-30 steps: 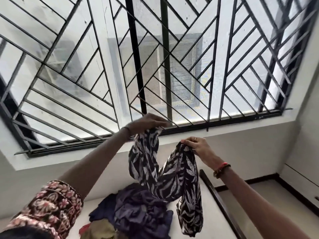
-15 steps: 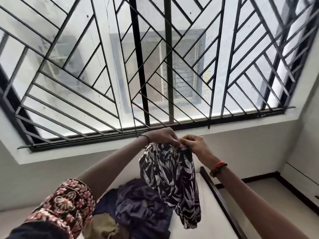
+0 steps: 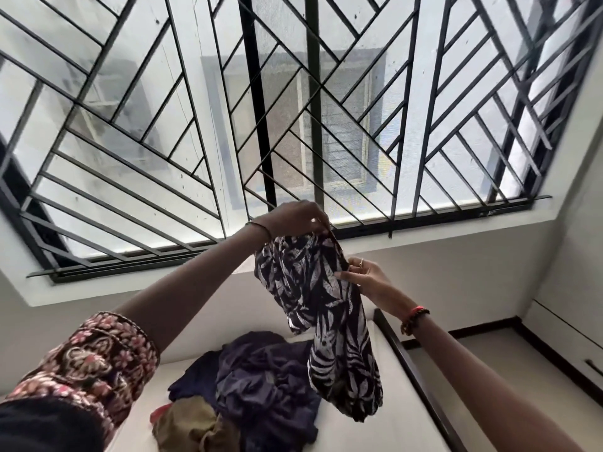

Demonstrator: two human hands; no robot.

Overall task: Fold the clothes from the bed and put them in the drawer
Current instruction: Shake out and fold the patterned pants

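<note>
Behind the white bed (image 3: 408, 432), a black-grilled window (image 3: 254, 125) is seen. Above the bed a leaf-print garment (image 3: 326, 321) is held up, its top gripped by the left hand (image 3: 293, 220), its side pinched by the right hand (image 3: 368, 278) (dark clothes (image 3: 261, 380) are heaped below).

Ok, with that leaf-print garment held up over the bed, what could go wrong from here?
The leaf-print garment hangs bunched from the left hand, the right hand pinching only its edge: the fold may come out uneven. Its lower end dangles by the unfolded pile and could drag it.
</note>
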